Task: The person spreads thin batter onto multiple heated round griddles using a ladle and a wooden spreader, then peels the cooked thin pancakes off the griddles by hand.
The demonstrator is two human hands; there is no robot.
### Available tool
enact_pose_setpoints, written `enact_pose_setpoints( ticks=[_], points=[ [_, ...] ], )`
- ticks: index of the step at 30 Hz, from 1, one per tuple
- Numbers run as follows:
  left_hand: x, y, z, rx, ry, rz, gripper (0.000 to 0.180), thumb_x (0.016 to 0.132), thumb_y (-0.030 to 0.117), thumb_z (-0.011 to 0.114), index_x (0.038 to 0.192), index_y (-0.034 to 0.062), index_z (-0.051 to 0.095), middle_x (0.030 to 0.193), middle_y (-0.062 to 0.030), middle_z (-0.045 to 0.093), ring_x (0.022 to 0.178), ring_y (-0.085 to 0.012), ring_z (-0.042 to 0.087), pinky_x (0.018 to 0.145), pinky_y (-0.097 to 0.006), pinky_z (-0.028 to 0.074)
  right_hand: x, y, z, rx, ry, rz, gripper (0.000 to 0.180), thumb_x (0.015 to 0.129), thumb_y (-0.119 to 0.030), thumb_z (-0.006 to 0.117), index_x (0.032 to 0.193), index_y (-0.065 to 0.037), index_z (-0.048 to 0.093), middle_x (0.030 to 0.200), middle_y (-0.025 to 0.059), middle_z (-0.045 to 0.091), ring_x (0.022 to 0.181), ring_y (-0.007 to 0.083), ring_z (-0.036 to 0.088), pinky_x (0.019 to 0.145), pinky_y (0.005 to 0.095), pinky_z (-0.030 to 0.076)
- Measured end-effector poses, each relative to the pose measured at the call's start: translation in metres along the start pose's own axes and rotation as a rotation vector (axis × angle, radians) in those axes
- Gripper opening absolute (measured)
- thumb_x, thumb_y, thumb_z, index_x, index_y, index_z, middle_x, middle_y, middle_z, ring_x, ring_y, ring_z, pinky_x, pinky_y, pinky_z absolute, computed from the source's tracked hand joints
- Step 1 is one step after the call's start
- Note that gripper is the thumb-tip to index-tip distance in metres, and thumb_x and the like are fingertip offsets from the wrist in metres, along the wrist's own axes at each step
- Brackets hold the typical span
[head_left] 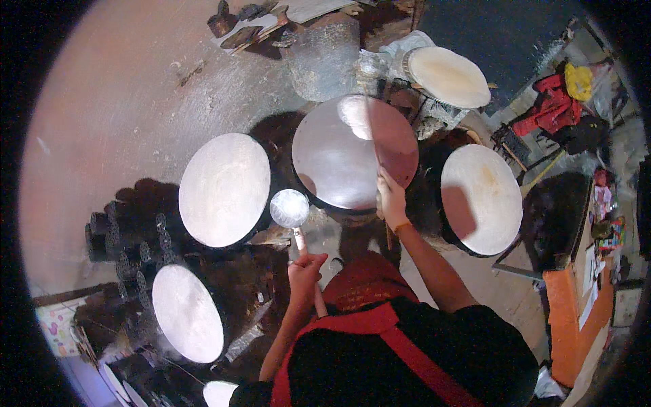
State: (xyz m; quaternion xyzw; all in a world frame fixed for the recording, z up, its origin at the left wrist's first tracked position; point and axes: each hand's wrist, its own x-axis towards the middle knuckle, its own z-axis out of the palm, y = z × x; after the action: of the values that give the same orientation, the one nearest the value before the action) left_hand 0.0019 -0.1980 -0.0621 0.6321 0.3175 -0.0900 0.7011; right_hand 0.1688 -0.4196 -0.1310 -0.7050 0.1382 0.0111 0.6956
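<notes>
My left hand [304,277] is closed round the handle of a ladle, whose round bowl [289,208] is coated white. The bowl hovers between the middle griddle and the one at its left. On the middle griddle [332,159], a dark grey disc, a white patch of batter [355,117] lies near the far rim. My right hand [392,197] is at that griddle's near right rim, gripping a long thin stick [374,139]. The stick reaches across the griddle beside the batter, its far end faint. A reddish shadow covers the griddle's right part.
White-covered round griddles stand at left [225,190], right [483,200], lower left [187,313] and far right [449,76]. A grey bucket-like container [324,61] stands behind. Dark tubular pieces [112,230] are stacked at left. An orange panel [561,319] stands at lower right.
</notes>
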Motion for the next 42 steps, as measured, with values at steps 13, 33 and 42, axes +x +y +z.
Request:
enact_pose_setpoints(
  ticks=[13, 33, 42],
  points=[
    [-0.031, -0.04, 0.048, -0.261, 0.191, 0.066, 0.015, 0.089, 0.018, 0.063, 0.078, 0.0078, 0.059, 0.067, 0.0064, 0.046, 0.052, -0.0021, 0.033, 0.044, -0.019, 0.025, 0.035, -0.031, -0.084, 0.059, -0.063, 0.101, 0.035, 0.094, -0.02, 0.051, 0.129, -0.017, 0.054, 0.053, -0.0071, 0.039, 0.036, 0.0043, 0.031, 0.033, 0.0219, 0.028],
    [-0.06, -0.036, 0.105, -0.455, 0.414, -0.071, 0.016, 0.091, 0.019, 0.06, 0.08, 0.0071, 0.056, 0.061, 0.0062, 0.041, 0.05, -0.0042, 0.034, 0.046, -0.02, 0.029, 0.137, -0.089, -0.098, -0.215, -0.715, 0.303, 0.037, 0.093, -0.024, 0.053, 0.129, -0.013, 0.053, 0.048, -0.0053, 0.039, 0.032, 0.005, 0.033, 0.027, 0.0226, 0.024],
    [-0.111, -0.05, 0.13, -0.507, 0.622, -0.172, 0.014, 0.088, 0.015, 0.061, 0.077, 0.0101, 0.054, 0.061, 0.0058, 0.042, 0.05, -0.0043, 0.038, 0.044, -0.021, 0.032, 0.186, -0.087, -0.134, -0.304, -1.151, 0.241, 0.034, 0.095, -0.023, 0.05, 0.127, -0.015, 0.056, 0.053, -0.0065, 0.041, 0.034, 0.0032, 0.03, 0.03, 0.0198, 0.024]
  ],
)
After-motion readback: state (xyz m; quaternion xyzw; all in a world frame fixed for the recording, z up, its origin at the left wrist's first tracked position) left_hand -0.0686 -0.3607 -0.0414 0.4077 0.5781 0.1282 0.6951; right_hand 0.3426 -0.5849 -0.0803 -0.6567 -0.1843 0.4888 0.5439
